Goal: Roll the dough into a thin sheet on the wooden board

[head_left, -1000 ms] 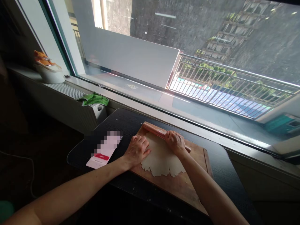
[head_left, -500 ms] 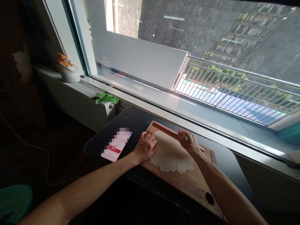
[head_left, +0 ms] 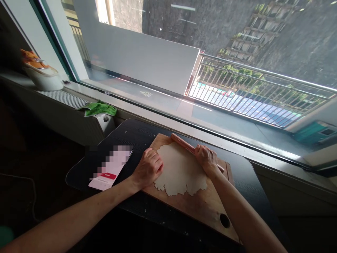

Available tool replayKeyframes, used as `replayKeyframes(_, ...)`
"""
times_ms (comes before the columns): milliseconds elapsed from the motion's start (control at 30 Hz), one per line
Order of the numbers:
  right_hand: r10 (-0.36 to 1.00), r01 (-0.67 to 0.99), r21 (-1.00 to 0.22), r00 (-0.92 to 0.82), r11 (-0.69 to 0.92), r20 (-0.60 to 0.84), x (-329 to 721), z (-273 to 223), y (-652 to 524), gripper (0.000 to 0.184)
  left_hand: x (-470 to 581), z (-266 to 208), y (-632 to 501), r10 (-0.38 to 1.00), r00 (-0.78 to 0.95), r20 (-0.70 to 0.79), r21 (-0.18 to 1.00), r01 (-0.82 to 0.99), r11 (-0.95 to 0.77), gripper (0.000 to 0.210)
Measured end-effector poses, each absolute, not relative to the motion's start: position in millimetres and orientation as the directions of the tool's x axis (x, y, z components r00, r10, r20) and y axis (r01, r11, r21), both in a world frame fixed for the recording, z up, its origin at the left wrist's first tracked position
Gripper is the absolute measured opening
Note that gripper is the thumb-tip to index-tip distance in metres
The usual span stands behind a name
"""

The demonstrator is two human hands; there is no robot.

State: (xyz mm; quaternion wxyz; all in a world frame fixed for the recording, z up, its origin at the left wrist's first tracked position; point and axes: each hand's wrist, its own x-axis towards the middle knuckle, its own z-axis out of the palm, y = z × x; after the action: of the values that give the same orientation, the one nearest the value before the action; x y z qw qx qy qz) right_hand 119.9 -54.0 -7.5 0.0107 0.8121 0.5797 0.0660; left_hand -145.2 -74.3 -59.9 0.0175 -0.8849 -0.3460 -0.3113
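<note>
**Thin, pale dough sheet [head_left: 181,168] could split from its ragged near edge**

The sheet lies flat on a brown rectangular wooden board [head_left: 200,207], and its notched near edge looks like the weak point: uneven pressure there could lengthen the short splits into tears. The person's right hand [head_left: 206,158] alone grips the slim reddish-brown wooden rolling pin [head_left: 183,143], fingers wrapped together around it off its middle, so the pin could skew and thin one side more than the other. It lies along the sheet's far right margin; whether it touches the dough cannot be told. If the dough is tacky, it could also cling to the wood and lift.

The left hand [head_left: 150,167] rests at the board's left side, fingers bent and close together. Its fingertips are partly hidden, so whether they pinch the dough cannot be told. Should that hand lose its hold, the board might slip across the black, faintly grained tabletop [head_left: 247,189].

The dough looks smooth and matte, roughly rounded at the far left, jagged nearest the person. The board has a dark round hole [head_left: 224,220] in its near right corner. A flat phone with a pale pink screen [head_left: 102,182] lies left of it.
</note>
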Motion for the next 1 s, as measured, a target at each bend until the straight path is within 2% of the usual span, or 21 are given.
replayKeyframes(233, 0.928, 0.926, 0.070, 0.371, -0.372, 0.030, 115, 5, -44, 0.058, -147, -56, -77, 0.606, 0.548, 0.577, 0.202, 0.623, -0.756, 0.018)
replayKeyframes(400, 0.992, 0.990, 0.066, 0.121, -0.122, 0.028, 92, 6, -81, 0.051, -150, -51, -83, 0.543, 0.582, 0.606, 0.192, 0.555, -0.809, 0.025)
replayKeyframes(467, 0.998, 0.994, 0.091, 0.069, -0.069, 0.001, 83, 3, -89, 0.047, -150, -51, -84, 0.521, 0.597, 0.610, 0.183, 0.534, -0.826, 0.027)
replayKeyframes(833, 0.982, 0.977, 0.112, 0.178, -0.183, 0.057, 60, 2, -15, 0.052, -148, -55, -81, 0.483, 0.572, 0.663, 0.132, 0.546, -0.828, 0.026)
replayKeyframes(1000, 0.998, 0.990, 0.126, 0.054, -0.057, 0.027, 66, -6, -52, 0.049, -148, -57, -81, 0.474, 0.563, 0.677, 0.123, 0.549, -0.827, 0.026)
